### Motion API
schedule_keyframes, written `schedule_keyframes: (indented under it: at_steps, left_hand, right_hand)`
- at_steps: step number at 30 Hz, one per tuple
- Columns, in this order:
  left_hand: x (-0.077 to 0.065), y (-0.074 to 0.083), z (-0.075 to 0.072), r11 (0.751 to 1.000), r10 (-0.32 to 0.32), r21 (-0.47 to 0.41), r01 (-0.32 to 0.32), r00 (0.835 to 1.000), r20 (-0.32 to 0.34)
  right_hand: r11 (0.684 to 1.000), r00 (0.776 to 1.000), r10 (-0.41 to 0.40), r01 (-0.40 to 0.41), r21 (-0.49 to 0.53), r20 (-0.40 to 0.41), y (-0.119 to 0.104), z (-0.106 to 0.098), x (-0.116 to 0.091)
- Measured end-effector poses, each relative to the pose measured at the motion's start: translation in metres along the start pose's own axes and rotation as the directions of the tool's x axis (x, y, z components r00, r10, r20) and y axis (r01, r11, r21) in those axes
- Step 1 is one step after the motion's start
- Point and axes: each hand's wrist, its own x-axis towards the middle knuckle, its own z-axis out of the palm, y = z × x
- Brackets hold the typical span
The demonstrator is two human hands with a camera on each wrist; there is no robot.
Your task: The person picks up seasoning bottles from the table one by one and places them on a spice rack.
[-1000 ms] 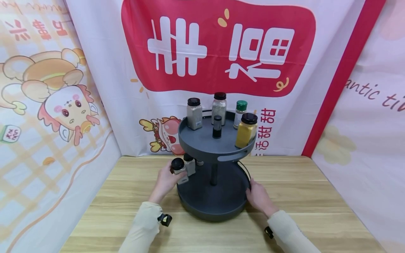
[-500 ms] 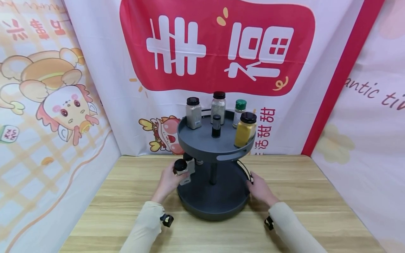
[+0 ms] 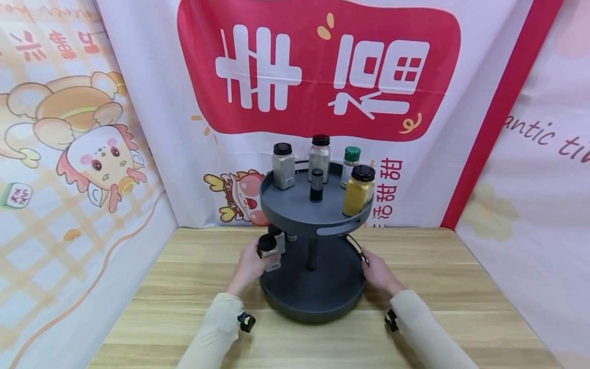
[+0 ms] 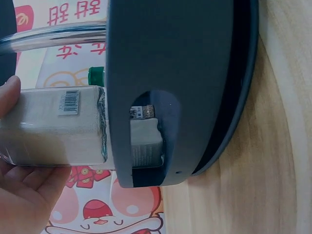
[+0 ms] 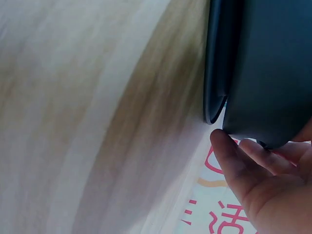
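Note:
In my left hand (image 3: pixel 248 269) I grip a clear square spice jar (image 3: pixel 269 252) with a black lid and pale contents. It is over the left edge of the lower tray (image 3: pixel 313 292) of a dark grey two-tier rack. The left wrist view shows the jar (image 4: pixel 53 126) lengthwise, its base beside the tray wall (image 4: pixel 170 53); a barcode label is on its side. My right hand (image 3: pixel 380 272) holds the lower tray's right rim by the handle cutout, fingers (image 5: pixel 234 161) against the outer wall. Another black-lidded jar (image 3: pixel 279 241) stands behind the held one, partly hidden.
The upper tray (image 3: pixel 295 207) bears two pale black-lidded jars (image 3: pixel 283 172), a small black-based bottle (image 3: pixel 316 192), a green-capped bottle (image 3: pixel 348 175) and a yellow jar (image 3: pixel 356 197). A central post (image 3: pixel 312 253) joins the tiers. Printed cloth (image 3: pixel 156 128) surrounds the wooden table (image 3: pixel 438 287).
My left hand has moved slightly right and toward me with the spice jar, further over the lower tray. The right hand has shifted a little back along the rim.

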Motion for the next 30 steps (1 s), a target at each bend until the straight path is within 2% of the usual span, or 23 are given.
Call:
schedule_keyframes:
  at_steps: [6, 10, 20, 30]
  left_hand:
    - [0.001, -0.003, 0.003, 1.000, -0.013, 0.003, 0.013, 1.000, -0.007]
    - [0.002, -0.005, 0.005, 1.000, 0.009, -0.007, -0.009, 1.000, -0.011]
    - [-0.002, -0.006, 0.007, 1.000, 0.021, -0.016, -0.021, 1.000, -0.012]
    - [0.002, -0.012, 0.007, 1.000, 0.016, -0.009, -0.016, 1.000, -0.016]
  right_hand:
    - [1.000, 1.000, -0.010, 0.010, -0.029, 0.011, -0.004, -0.002, -0.003]
    - [0.999, 1.000, -0.001, 0.002, -0.045, 0.021, -0.005, -0.002, -0.007]
    - [0.997, 0.999, 0.010, -0.007, -0.077, 0.045, -0.007, -0.001, -0.015]
    - [0.994, 1.000, 0.009, -0.007, -0.110, 0.018, -0.014, 0.000, -0.023]
